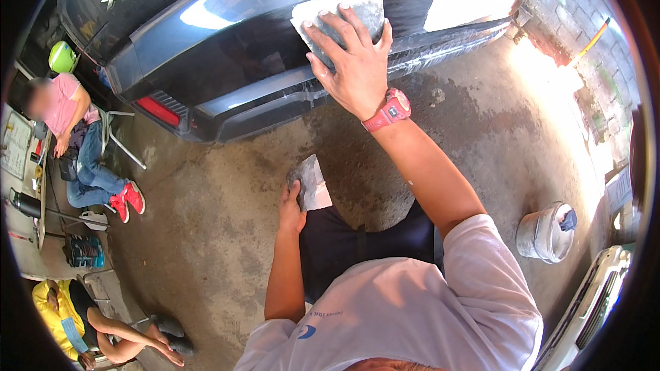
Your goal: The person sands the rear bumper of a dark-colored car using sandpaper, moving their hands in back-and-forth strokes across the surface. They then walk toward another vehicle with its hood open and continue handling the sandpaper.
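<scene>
My right hand (pixel 354 69), with a red watch on the wrist, lies with fingers spread over a grey, pale-edged square cloth or sheet (pixel 372 8). Beneath it is the glossy dark rear bumper (pixel 258 69) of a car, which has whitish streaks along its lower right part. Lower down, near my left thigh, my left hand (pixel 291 211) is closed around the edge of a folded grey-and-white sheet (pixel 315 184). That sheet is held away from the car, its upper corner pointing up. I cannot tell what material either piece is.
A pale bucket (pixel 535 237) with a dark rag (pixel 568 220) on its rim stands at right, near a white vehicle's front (pixel 584 309). Dark wet patches mark the concrete floor (pixel 206 233). One person (pixel 72 110) sits at left, another (pixel 69 309) at lower left.
</scene>
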A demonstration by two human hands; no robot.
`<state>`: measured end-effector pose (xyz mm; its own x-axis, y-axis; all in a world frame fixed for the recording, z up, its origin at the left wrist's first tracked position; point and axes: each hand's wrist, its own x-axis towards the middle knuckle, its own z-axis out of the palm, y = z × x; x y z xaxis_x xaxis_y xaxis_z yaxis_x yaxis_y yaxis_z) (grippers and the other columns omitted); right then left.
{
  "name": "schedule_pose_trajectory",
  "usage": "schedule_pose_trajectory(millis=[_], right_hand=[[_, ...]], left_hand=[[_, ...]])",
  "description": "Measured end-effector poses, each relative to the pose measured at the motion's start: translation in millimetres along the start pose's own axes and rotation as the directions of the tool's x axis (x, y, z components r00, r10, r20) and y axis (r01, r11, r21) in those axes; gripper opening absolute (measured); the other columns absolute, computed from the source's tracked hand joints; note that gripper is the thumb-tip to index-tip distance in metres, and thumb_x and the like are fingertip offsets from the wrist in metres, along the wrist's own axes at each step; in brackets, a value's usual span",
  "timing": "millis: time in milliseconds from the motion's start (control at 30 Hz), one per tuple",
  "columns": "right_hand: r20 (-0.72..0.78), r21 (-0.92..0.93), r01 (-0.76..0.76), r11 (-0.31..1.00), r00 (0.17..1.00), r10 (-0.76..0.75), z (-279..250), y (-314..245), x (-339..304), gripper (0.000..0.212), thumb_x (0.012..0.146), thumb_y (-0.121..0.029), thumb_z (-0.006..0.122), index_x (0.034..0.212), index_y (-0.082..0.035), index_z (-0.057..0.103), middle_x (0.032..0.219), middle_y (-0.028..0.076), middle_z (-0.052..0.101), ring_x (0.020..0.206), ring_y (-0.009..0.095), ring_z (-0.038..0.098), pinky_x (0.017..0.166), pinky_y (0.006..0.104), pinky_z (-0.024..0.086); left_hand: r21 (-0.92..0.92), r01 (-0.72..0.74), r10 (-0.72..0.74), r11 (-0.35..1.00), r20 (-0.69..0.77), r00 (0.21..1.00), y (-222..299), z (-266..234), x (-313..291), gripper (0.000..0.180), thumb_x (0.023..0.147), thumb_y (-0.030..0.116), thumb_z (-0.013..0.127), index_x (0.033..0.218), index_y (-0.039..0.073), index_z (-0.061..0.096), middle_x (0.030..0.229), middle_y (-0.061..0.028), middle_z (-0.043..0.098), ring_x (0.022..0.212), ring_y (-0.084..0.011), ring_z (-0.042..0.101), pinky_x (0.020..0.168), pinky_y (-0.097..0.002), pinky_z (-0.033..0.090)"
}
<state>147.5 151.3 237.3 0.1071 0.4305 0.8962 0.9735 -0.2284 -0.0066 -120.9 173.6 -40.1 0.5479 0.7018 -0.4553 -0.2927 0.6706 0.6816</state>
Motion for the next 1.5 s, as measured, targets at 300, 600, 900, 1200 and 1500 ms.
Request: schedule_pose_trajectory(millis=[300,600,900,1200,1500], right_hand=[[-0.014,0.041,-0.038,0.998,0.999,0.039,-17.5,-5.0,3.6,0.049,0.095,-0.033,0.081,0.143,-0.030,0.072,0.149,-0.003,0.060,0.153,0.026,0.047,0.112,0.0841,0.029],[-0.030,0.014,0.004,1.000,1.000,-0.003,12.5,-3.8,0.8,0.051,0.094,-0.034,0.082,0.143,-0.030,0.072,0.150,-0.003,0.060,0.154,0.025,0.046,0.112,0.0842,0.028],[0.029,0.053,-0.044,0.998,0.999,0.042,-12.2,-8.6,-7.1,0.049,0.095,-0.030,0.081,0.143,-0.029,0.072,0.151,-0.003,0.059,0.153,0.027,0.046,0.112,0.0842,0.027],[0.007,0.006,-0.003,1.000,1.000,0.003,6.4,-9.6,4.8,0.050,0.093,-0.031,0.082,0.142,-0.030,0.072,0.150,-0.004,0.060,0.153,0.025,0.047,0.113,0.0833,0.027],[-0.051,0.072,-0.047,0.996,0.997,0.051,-8.9,14.6,-17.4,0.052,0.092,-0.033,0.084,0.143,-0.031,0.073,0.153,-0.003,0.060,0.152,0.026,0.050,0.119,0.0799,0.023]], left_hand=[[0.020,-0.012,0.012,1.000,0.001,1.000,-2.1,-1.8,4.3,0.056,0.112,0.026,0.070,0.158,0.001,0.052,0.152,-0.0115,0.063,0.132,-0.0251,0.067,0.108,-0.0395,0.059],[-0.032,0.036,-0.038,0.999,-0.060,0.997,-1.0,0.3,3.4,0.059,0.111,0.026,0.071,0.160,0.001,0.050,0.152,-0.0113,0.064,0.133,-0.0249,0.067,0.109,-0.0387,0.059],[-0.013,0.030,-0.031,0.999,-0.071,0.997,3.5,4.0,-0.5,0.058,0.112,0.025,0.070,0.161,0.003,0.049,0.151,-0.0114,0.064,0.133,-0.0240,0.067,0.109,-0.0379,0.058],[-0.024,0.009,-0.009,1.000,-0.028,1.000,-3.4,-7.7,8.0,0.058,0.111,0.027,0.071,0.160,0.003,0.051,0.150,-0.0111,0.065,0.131,-0.0240,0.067,0.108,-0.0383,0.059],[-0.026,-0.007,0.006,1.000,-0.062,0.998,-1.1,-6.0,4.0,0.058,0.110,0.024,0.072,0.159,0.001,0.049,0.150,-0.0147,0.064,0.132,-0.0276,0.068,0.108,-0.0410,0.060]])
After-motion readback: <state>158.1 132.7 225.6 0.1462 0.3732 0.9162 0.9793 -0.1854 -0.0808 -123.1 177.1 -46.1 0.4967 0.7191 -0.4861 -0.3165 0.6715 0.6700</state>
